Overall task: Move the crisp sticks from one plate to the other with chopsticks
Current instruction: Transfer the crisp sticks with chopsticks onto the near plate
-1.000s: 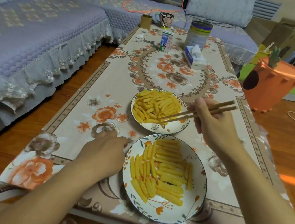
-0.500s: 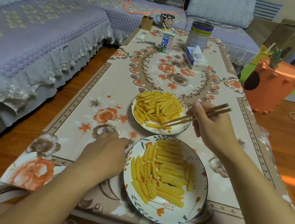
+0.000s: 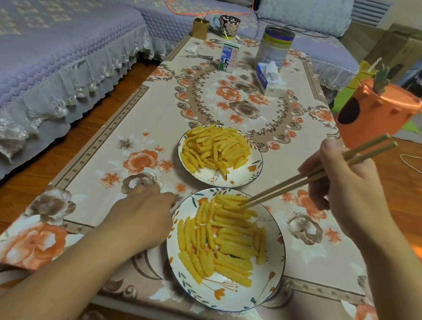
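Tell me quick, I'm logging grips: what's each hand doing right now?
Left hand: holds nothing, resting on the table beside the near plate.
Right hand: grips the chopsticks.

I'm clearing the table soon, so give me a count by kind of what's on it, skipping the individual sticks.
Plates with crisp sticks: 2, near plate and far plate
Chopsticks: 1 pair, held in the right hand
Cartons: 2, milk carton and small brown carton
Mug: 1
Tin can: 1
Tissue box: 1
Total: 8
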### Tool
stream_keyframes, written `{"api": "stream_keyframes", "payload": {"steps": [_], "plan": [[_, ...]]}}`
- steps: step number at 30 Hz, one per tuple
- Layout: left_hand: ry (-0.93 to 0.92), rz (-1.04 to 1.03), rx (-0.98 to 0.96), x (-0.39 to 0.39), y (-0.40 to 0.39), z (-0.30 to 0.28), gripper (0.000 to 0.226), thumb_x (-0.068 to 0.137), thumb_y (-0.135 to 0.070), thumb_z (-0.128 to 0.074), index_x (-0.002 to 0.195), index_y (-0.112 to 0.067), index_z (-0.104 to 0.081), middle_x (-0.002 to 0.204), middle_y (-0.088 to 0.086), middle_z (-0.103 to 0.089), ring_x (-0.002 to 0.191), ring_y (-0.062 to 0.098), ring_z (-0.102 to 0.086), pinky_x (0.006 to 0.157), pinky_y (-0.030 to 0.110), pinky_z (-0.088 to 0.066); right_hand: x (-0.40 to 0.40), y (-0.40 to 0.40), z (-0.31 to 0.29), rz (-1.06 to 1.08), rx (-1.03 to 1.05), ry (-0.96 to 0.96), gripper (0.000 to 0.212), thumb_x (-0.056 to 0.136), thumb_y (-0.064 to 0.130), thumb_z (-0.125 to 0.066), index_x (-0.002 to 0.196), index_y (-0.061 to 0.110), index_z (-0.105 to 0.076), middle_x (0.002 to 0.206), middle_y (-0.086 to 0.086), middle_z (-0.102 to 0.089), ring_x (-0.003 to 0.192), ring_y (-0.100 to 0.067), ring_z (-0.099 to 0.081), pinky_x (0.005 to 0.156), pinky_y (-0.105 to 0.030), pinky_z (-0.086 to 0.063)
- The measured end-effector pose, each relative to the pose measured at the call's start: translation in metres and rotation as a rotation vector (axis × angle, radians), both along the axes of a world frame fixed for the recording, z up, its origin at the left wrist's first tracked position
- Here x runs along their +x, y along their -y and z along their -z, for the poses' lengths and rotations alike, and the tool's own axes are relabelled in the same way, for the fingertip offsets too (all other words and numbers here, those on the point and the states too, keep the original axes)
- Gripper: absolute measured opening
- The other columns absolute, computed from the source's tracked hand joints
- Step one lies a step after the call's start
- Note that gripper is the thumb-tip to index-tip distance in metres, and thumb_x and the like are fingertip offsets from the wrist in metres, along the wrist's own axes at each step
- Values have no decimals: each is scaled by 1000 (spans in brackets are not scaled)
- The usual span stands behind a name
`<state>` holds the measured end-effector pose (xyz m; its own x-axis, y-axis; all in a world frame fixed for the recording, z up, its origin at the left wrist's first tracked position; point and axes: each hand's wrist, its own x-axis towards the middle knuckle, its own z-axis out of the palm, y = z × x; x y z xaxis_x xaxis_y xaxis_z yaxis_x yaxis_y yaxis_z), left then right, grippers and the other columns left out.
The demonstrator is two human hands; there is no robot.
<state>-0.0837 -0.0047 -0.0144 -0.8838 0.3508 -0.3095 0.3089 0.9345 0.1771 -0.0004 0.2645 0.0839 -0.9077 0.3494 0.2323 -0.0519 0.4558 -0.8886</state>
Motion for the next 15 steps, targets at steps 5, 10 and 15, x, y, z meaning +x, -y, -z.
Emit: {"api": "stream_keyframes", "payload": {"steps": [5, 10, 15], "plan": [[1, 7, -9, 0, -1, 2, 34, 103, -24, -37, 133, -27, -54, 137, 7, -46, 129, 32, -41, 92, 45, -48, 8, 5, 1, -39, 29, 31, 53, 108, 35, -39, 76, 3, -67, 50, -3, -53, 41, -13, -46, 41, -22, -38], [1, 4, -13, 1, -1, 2, 33, 102, -24, -38, 131, -25, -53, 136, 8, -46, 128, 32, -41, 93, 46, -49, 4, 7, 8, -123, 140, 73, 43, 106, 35, -47, 79, 11, -71, 49, 5, -53, 44, -5, -47, 43, -15, -36], [8, -5, 4, 2, -2, 1, 33, 103, -27, -38, 133, -28, -53, 140, 6, -44, 132, 30, -38, 97, 46, -47, 2, -2, 1, -68, 83, 28, 43, 106, 33, -48, 78, 9, -69, 50, 3, -51, 43, -8, -45, 43, -17, -38]]}}
